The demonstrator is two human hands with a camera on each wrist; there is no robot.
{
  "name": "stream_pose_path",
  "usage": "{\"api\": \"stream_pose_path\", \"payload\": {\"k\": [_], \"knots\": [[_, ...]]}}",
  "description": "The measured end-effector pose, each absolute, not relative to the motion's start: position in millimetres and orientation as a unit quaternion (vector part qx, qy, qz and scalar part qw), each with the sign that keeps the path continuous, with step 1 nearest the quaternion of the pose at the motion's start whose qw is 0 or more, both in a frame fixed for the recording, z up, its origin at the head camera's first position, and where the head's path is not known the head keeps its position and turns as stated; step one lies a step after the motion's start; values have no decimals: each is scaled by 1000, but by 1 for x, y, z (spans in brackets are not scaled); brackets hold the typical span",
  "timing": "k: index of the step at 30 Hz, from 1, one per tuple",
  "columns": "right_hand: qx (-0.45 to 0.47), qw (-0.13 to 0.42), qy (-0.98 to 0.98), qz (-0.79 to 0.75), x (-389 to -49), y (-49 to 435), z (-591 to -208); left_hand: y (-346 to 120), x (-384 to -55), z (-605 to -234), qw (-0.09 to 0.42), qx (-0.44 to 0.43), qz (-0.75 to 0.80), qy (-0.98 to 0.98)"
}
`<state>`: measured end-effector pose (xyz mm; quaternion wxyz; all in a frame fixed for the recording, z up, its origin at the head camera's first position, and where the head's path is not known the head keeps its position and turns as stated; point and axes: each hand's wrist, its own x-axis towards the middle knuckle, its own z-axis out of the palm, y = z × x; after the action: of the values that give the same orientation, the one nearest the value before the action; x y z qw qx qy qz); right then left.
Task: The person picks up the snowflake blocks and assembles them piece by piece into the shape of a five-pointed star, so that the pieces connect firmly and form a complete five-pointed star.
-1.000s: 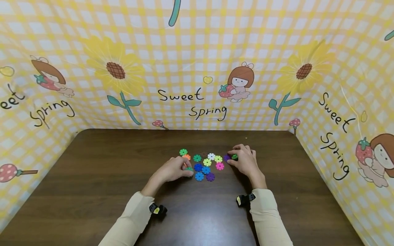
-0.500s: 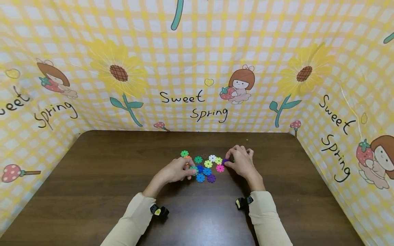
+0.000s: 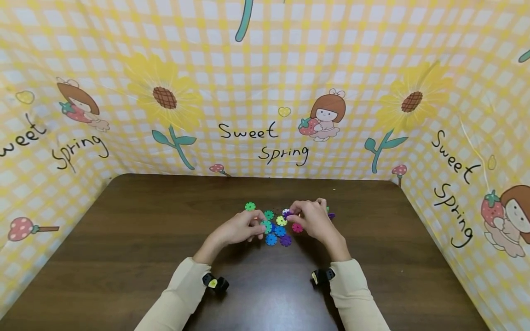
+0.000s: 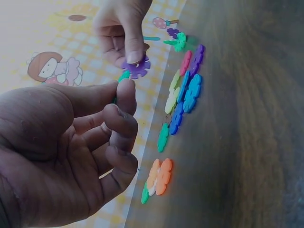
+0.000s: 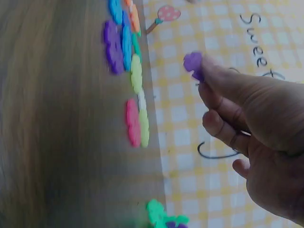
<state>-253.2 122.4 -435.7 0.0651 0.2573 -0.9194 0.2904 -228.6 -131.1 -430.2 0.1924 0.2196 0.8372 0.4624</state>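
Observation:
My left hand point(image 3: 238, 227) pinches a green notched plastic snowflake disc point(image 3: 267, 226) between thumb and forefinger, over the left side of the loose discs. In the left wrist view most of that disc is hidden behind the fingertips. My right hand point(image 3: 314, 218) grips a purple snowflake disc point(image 5: 193, 63) by its edge, above the table. The two held discs face each other with a small gap in the head view. Below them lie a blue disc point(image 3: 279, 231), a pink disc point(image 3: 297, 227), a yellow-green disc point(image 3: 281, 221) and another purple disc point(image 3: 285, 240).
Orange discs point(image 4: 164, 176) lie at the left of the group, largely behind my left hand in the head view. A green-and-purple cluster of joined discs point(image 5: 161, 216) sits at the right. A checked cloth point(image 3: 248, 92) stands around the brown table point(image 3: 165, 202).
My right hand has lifted the purple disc and carried it left, toward the other hand. My left hand has raised its green disc, turned it to face the camera and shifted slightly right.

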Motion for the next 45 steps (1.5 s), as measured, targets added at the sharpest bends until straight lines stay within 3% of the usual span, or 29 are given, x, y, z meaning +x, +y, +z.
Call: {"api": "stream_pose_path", "payload": {"k": [9,45], "knots": [[338,72,-891,293,-251,109,-433,-132,-230,-427,196,223,473,829],[412,108,-843,328,-249,106,-428,-133,-229,-423,207,234,511,801]]}}
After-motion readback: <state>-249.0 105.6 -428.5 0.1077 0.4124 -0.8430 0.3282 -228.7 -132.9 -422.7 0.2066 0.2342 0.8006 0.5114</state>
